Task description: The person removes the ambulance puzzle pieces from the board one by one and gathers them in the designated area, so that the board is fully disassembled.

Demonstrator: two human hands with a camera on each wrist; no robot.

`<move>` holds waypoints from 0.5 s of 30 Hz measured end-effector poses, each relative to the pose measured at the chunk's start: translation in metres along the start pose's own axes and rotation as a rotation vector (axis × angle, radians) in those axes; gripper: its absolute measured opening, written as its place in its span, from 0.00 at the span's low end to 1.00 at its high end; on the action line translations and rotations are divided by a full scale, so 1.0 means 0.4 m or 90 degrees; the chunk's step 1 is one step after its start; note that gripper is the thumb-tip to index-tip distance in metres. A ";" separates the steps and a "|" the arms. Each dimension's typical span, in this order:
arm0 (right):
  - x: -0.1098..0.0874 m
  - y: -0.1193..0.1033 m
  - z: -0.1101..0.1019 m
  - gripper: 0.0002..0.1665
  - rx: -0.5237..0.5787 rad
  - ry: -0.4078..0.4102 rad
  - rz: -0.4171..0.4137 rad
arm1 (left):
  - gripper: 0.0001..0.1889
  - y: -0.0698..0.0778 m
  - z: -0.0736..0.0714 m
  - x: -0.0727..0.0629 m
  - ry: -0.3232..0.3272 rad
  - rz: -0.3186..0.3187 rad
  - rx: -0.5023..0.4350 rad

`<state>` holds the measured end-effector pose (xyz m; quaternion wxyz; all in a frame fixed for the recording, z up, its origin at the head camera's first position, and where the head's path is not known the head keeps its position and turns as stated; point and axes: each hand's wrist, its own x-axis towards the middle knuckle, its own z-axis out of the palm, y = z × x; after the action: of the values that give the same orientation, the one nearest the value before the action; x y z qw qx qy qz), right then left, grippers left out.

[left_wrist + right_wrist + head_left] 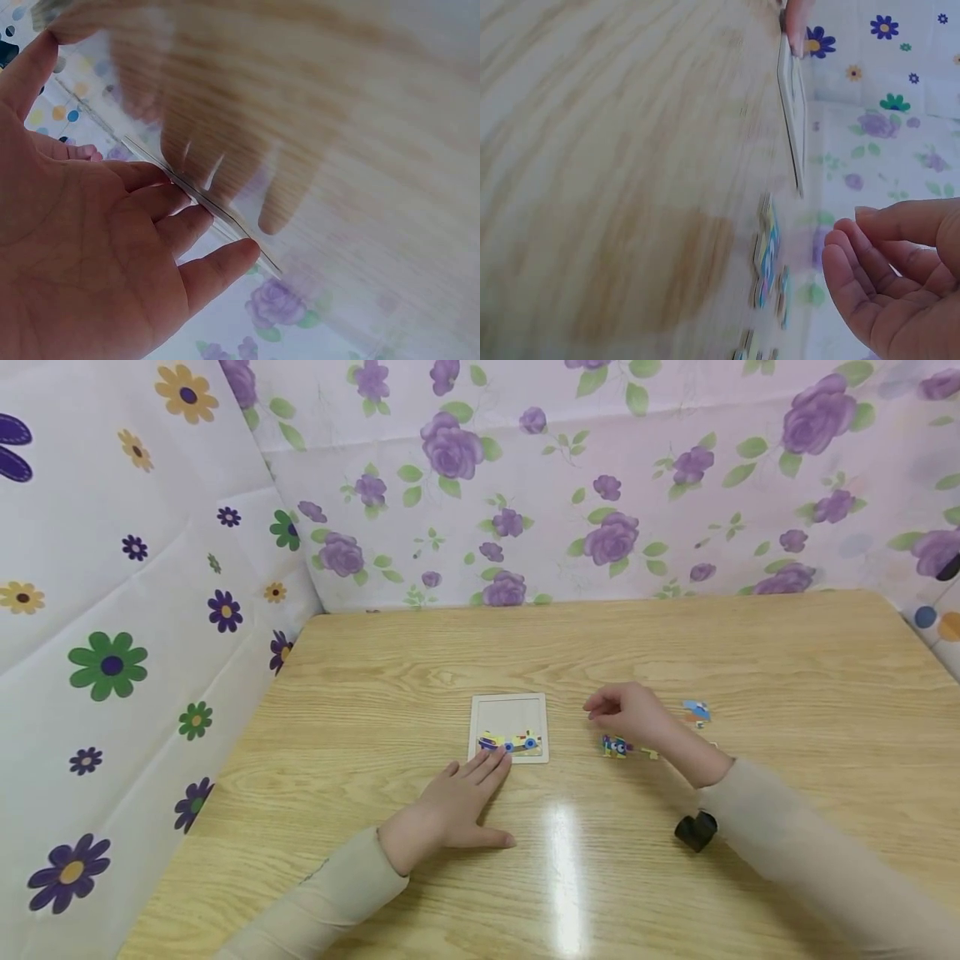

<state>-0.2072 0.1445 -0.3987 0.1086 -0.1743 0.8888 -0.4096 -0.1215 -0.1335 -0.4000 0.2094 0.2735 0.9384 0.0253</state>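
Note:
A square white puzzle tray (510, 697) lies on the table, fitted pieces (529, 742) with a yellow-and-blue vehicle picture along its lower side. My left hand (459, 814) rests with extended fingers on the tray's near edge, its fingertips (240, 251) right at the rim in the left wrist view. To the right of the tray, my right hand (630, 710) hovers over the table with loosely bent fingers, nothing visible between them. Below it lies a purple-and-blue puzzle piece (615, 747) with cartoon eyes. The right wrist view shows loose pieces (766, 255) beside that hand.
More loose pieces, among them a blue-and-orange one (696, 708) and a small yellowish one (649, 753), lie around the right forearm. A black device (696, 831) is at the right sleeve. Flowered cloth (525, 485) hangs behind the wooden table (375, 693).

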 end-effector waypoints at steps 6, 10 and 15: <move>0.015 -0.026 0.035 0.13 0.003 -0.003 -0.032 | 0.52 -0.001 0.001 0.003 -0.001 -0.005 -0.001; 0.031 -0.042 0.062 0.12 0.006 -0.023 -0.061 | 0.53 -0.001 0.000 0.003 -0.003 -0.007 -0.004; 0.045 -0.066 0.097 0.13 0.004 -0.045 -0.084 | 0.53 -0.001 -0.001 0.001 -0.003 -0.008 -0.002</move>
<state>-0.2049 0.0946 -0.4043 0.1134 -0.2463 0.8698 -0.4123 -0.1219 -0.1335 -0.3999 0.2125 0.2671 0.9396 0.0247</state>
